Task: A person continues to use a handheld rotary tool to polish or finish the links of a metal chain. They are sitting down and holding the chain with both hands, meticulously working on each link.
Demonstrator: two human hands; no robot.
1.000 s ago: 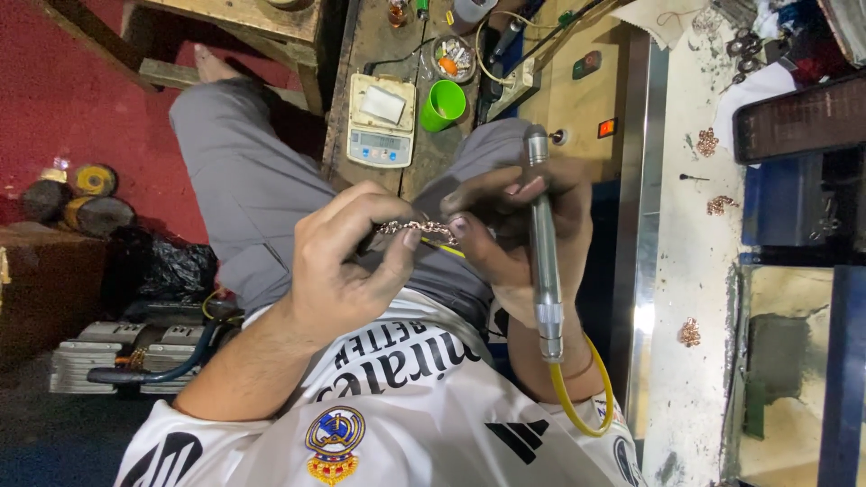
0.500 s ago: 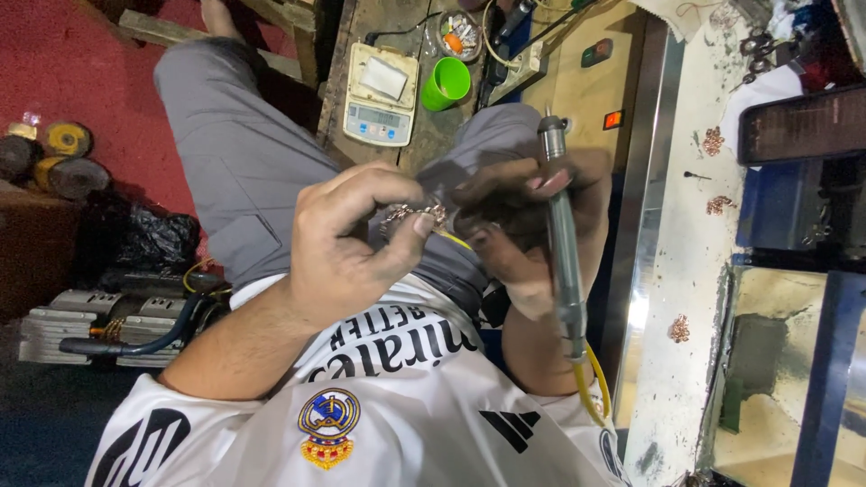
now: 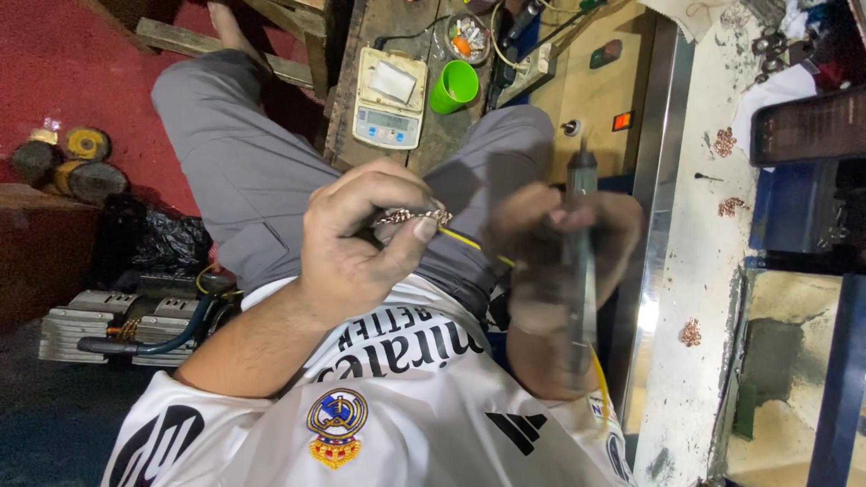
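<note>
Left hand [image 3: 356,248] is curled shut, thumb and fingertips pinching a small pinkish chain [image 3: 413,216] that pokes out toward 3 o'clock. Right hand [image 3: 559,252] is wrapped around a long grey rotary tool [image 3: 579,261], fingers closed on the barrel; it's motion-blurred, so I can't tell if the tip actually touches the chain, it looks just beside it. A thin yellow strip [image 3: 474,243] runs between the two hands. Both hands hover over the lap, grey trousers [image 3: 244,180] below them, white shirt [image 3: 379,406] at 6 o'clock.

Room's tight on the tool side: a metal bench edge [image 3: 648,271] sits right next to the right hand at 3 o'clock, with coppery scraps [image 3: 724,142] on the white top beyond it. At 12 o'clock there's a wooden bench with a scale [image 3: 390,110] and a green cup [image 3: 454,86], well apart from the hands. More open out at 9 o'clock, red floor [image 3: 72,81] with some discs [image 3: 86,144] and a ribbed metal block [image 3: 99,325] lower down.
</note>
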